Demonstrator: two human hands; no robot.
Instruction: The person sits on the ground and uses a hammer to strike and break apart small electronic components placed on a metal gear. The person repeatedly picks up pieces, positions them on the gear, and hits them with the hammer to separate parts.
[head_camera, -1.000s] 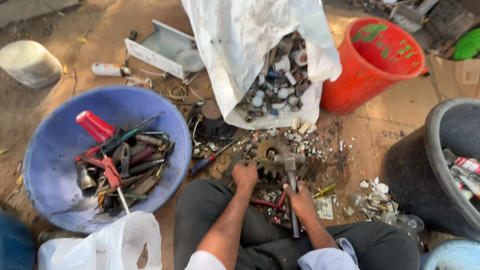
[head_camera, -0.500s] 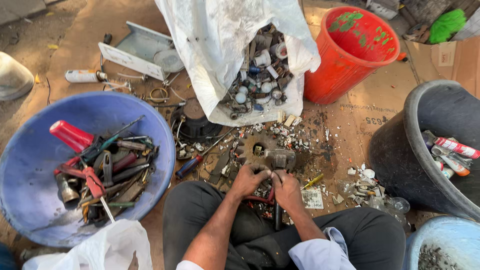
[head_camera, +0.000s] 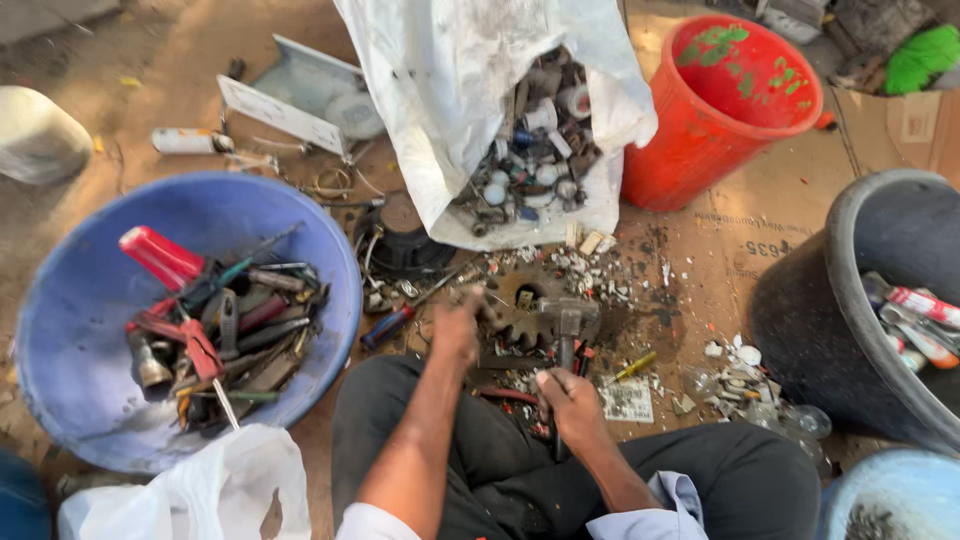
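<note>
Just right of the right hand (head_camera: 570, 400) lies a small white paper label (head_camera: 628, 400), rectangular with dark print, flat on the brown cardboard sheet (head_camera: 780, 215) that covers the ground; the cardboard itself bears faint dark stamped marks farther right. Far up and left of the left hand (head_camera: 458, 325), a white cylindrical spray can (head_camera: 185, 141) lies on its side in the dirt.

The right hand is closed around the handle of a hammer (head_camera: 566, 335), fist low near the lap, the metal head pointing away and resting on a rusty toothed gear (head_camera: 520, 305). The left hand reaches forward with the forearm stretched out, its fingers curled at the gear's left edge – blurred, so whether it grips the gear or only touches it cannot be told. The gear sits straight ahead of both hands, between them and a white woven sack (head_camera: 470, 100).

That sack gapes open, spilling grey and white metal fittings. Left of the left hand stands a wide blue plastic basin (head_camera: 80, 340), scuffed and dusty, heaped with old tools – a red-handled one on top. Up and right of the right hand is a red plastic bucket (head_camera: 735, 95); far right, a black tub (head_camera: 810, 310) holds tubes. A blue-handled screwdriver (head_camera: 388, 325) lies just left of the left hand, and a crumpled white plastic bag (head_camera: 190, 490) lies down and left of it.
</note>
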